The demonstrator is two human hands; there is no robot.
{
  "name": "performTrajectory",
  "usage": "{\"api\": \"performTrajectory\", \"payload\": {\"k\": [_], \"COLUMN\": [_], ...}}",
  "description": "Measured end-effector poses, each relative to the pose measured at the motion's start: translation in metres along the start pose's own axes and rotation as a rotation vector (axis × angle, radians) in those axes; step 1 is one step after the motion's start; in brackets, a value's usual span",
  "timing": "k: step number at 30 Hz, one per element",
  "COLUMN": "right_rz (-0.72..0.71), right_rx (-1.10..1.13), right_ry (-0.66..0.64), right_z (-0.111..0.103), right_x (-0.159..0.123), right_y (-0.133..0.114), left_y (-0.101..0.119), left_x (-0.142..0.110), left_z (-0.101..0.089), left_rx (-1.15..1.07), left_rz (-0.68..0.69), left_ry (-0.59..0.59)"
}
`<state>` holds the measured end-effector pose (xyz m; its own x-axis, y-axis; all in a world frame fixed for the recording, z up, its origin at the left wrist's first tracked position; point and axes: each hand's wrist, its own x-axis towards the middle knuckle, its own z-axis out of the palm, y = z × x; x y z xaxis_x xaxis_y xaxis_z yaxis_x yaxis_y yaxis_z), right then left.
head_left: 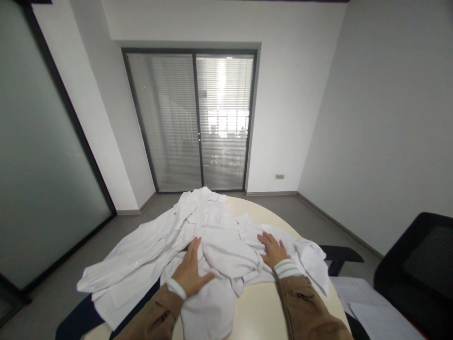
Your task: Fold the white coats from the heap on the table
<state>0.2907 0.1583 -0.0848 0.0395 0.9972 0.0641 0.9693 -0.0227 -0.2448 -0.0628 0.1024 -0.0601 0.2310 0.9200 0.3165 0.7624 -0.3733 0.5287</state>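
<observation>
A rumpled white button-up shirt (219, 226) is spread over the table, its cloth bunched in folds and partly hanging past the left edge. My left hand (190, 270) rests on the cloth near the middle, thumb apart from the fingers. On the right, my right hand (273, 250) lies on another part of the shirt with its fingers spread. Neither hand has cloth visibly gripped in it. Dark navy fabric (79, 317) shows from under the shirt at the lower left.
The pale round-edged table (256, 307) is under the shirt. A black office chair (417, 269) stands at the right, with papers (371, 302) beside the table. A glass door with blinds (191, 123) is in the far wall, and a frosted glass panel (46, 156) is at the left.
</observation>
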Motion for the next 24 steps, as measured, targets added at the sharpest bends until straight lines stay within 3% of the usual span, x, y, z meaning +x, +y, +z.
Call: {"api": "performTrajectory", "payload": {"k": [3,6,11,14,17,18,21,22,24], "right_rz": [-0.001,0.046,0.087,-0.044,-0.184,-0.198,-0.193,-0.189,-0.166], "right_rx": [-0.017,-0.034,0.066,0.135,0.228,0.266,0.353,0.369,0.396], "right_ry": [0.119,0.156,0.043,0.031,0.073,0.085,0.092,0.087,0.074], "right_z": [-0.010,-0.025,-0.032,-0.021,-0.005,0.000,0.012,0.014,0.016], "right_x": [-0.001,-0.006,-0.014,-0.014,-0.011,-0.010,-0.005,-0.004,-0.003], "right_y": [-0.006,-0.016,-0.034,-0.038,-0.037,-0.035,-0.031,-0.029,-0.028], "left_y": [0.006,0.009,-0.001,-0.003,0.011,0.018,0.037,0.042,0.045], "left_x": [-0.009,-0.007,0.008,0.011,0.002,-0.002,-0.015,-0.019,-0.022], "left_z": [0.000,-0.001,0.002,-0.003,-0.015,-0.018,-0.020,-0.017,-0.008], "left_rx": [0.069,0.154,0.160,0.152,0.179,0.166,0.062,0.037,0.019], "left_rz": [0.064,0.037,-0.010,-0.013,0.136,0.227,0.495,0.534,0.521], "left_ry": [-0.145,-0.173,-0.032,0.130,0.223,0.166,-0.199,-0.294,-0.375]}}
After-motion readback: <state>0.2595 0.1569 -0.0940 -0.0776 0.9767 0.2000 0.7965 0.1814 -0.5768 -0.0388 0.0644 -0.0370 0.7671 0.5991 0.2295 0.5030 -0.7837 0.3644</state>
